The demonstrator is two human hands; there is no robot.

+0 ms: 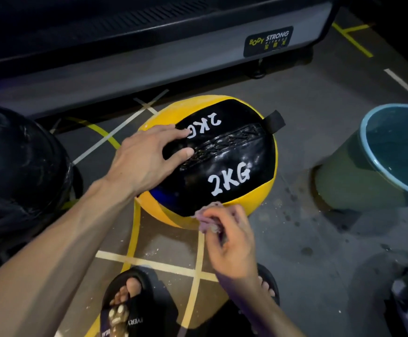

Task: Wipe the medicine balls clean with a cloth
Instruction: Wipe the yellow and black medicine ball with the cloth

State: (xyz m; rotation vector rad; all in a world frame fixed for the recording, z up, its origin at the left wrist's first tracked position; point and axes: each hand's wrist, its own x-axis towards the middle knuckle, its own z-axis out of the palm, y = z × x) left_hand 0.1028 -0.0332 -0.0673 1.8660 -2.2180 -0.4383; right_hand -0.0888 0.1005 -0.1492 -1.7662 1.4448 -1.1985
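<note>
Against the yellow-and-black leather 2KG medicine ball's (224,166) near edge, right hand (232,242) grips crumpled pinkish cloth (209,221); left hand (147,156) rests flat, fingers spread, on top.

The left hand (147,156) covers part of the upper "2KG" mark on the yellow and black medicine ball (224,161). Left of that ball, a black ball (20,166) is cut by the frame edge; to its right, so is the bucket (377,161). At the ball's near edge, the cloth (210,220) is blurred and mostly hidden in the right hand (232,242).
</note>
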